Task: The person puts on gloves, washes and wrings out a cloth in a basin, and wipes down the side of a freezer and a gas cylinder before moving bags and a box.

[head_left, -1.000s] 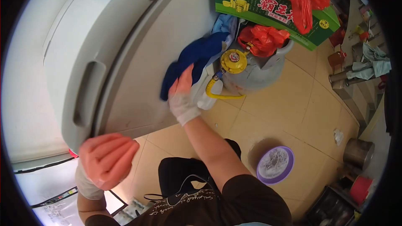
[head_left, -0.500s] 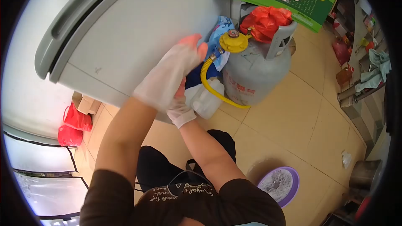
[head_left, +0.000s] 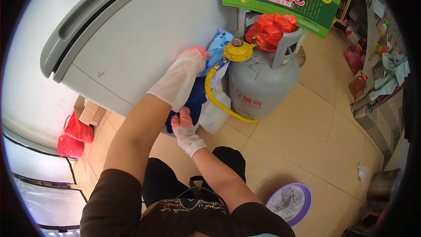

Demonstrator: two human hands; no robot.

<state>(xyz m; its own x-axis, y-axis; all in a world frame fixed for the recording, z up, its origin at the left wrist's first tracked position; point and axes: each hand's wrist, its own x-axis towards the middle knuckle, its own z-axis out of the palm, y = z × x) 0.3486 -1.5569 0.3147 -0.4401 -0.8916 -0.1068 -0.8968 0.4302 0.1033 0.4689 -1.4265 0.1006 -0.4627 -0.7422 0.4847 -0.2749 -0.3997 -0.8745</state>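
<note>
White gloves with pink finger parts cover both my hands. My left hand [head_left: 190, 63] reaches up along the grey side of a large appliance [head_left: 123, 44], its fingers laid against that panel beside a light blue printed bag [head_left: 215, 50]. Lower down, my right hand [head_left: 186, 131] has its fingers closed at the edge of a dark blue cloth [head_left: 194, 101]. The cloth lies between the panel and a grey gas cylinder [head_left: 263, 83]. Part of it is hidden behind my left wrist. A whitish plastic container [head_left: 215, 116] stands just right of my right hand.
A yellow regulator [head_left: 238, 51] and yellow hose [head_left: 211, 92] are on the cylinder, with a red plastic bag [head_left: 272, 30] on top. Behind is a green box [head_left: 280, 0]. A purple basin [head_left: 307, 210] of sudsy water sits on the floor. Red bags [head_left: 76, 129] lie at left.
My left hand has shifted slightly left and down, onto the panel. My right hand has moved down, apart from the left, and more of the dark blue cloth shows between them.
</note>
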